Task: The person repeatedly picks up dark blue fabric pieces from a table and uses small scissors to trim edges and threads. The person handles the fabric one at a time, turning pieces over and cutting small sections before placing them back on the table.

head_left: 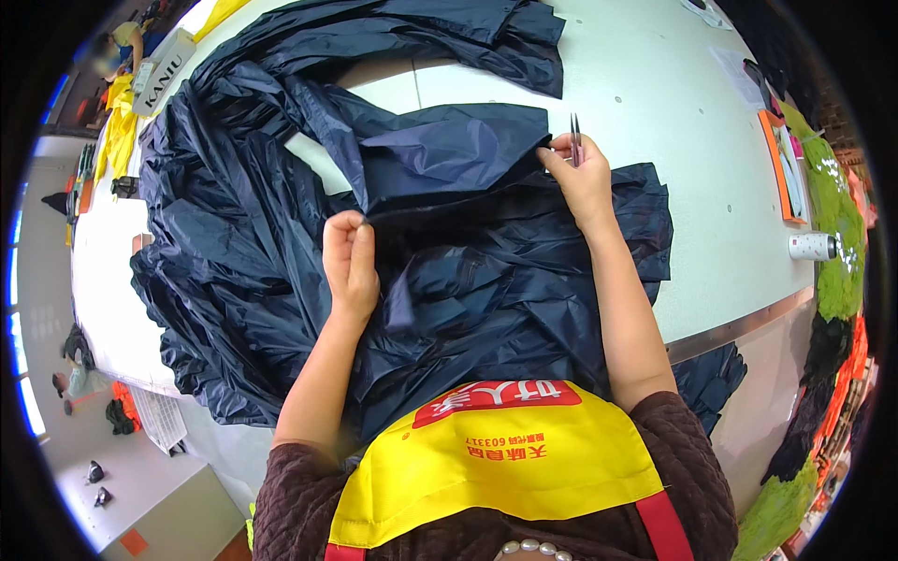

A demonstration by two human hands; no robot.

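A large heap of thin, shiny navy fabric garments [234, 215] spreads over the white table. Between my hands one edge of a navy garment panel [458, 154] is stretched taut and lifted. My left hand [351, 262] pinches that edge at its near left corner, thumb against fingers. At the far right end of the edge, my right hand [582, 178] grips the fabric between thumb and fingertips. The same right hand also keeps a small pair of thread snips [576, 140], blades pointing up and away from me. More navy folds lie beneath both forearms.
The white table [692, 140] shows on the right, with a white cylindrical container [812, 247] and an orange-edged box [782, 168] near its right edge. A grey-white box [165, 70] and yellow cloth [119, 126] sit far left, near another person [126, 42]. Green garments [828, 215] are piled beyond the right edge.
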